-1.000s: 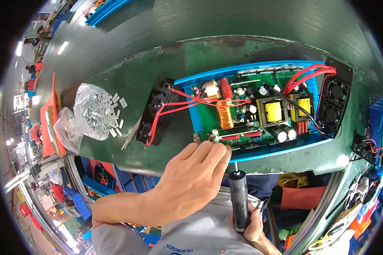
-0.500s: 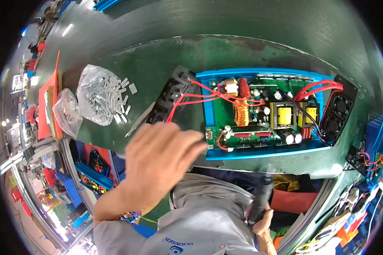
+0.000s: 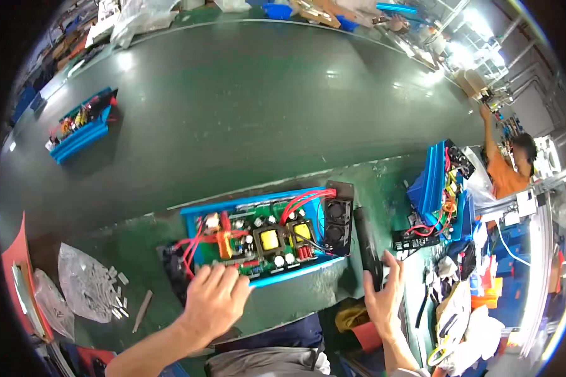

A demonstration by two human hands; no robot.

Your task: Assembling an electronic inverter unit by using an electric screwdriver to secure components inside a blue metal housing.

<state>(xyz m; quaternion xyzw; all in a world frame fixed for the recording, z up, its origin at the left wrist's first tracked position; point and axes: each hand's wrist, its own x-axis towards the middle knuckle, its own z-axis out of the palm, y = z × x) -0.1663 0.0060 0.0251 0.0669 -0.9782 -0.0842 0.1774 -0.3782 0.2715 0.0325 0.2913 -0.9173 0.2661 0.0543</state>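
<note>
A blue metal case (image 3: 289, 275) lies on the green bench with a populated circuit board (image 3: 251, 234), red wires and two yellow-wrapped transformers inside. A black end panel with two fans (image 3: 338, 221) is at its right end. Another black end panel (image 3: 175, 267) sits at the left, on red wires. My left hand (image 3: 215, 301) has its fingers curled at the case's near left corner, and the fingertips are partly hidden. To the right of the fans, my right hand (image 3: 385, 301) grips the near end of a black electric screwdriver (image 3: 367, 242); its bit cannot be made out.
Left of the case are a clear bag of small metal pieces (image 3: 85, 289) and tweezers (image 3: 143, 311). A second blue unit (image 3: 440, 188) stands at the right; another (image 3: 82, 129) lies on the far left surface. A person in orange (image 3: 508, 173) is at the far right.
The view has swung up and to the right. My right hand has brought the screwdriver from beside my body up over the bench. My left hand has come to the case's near left corner.
</note>
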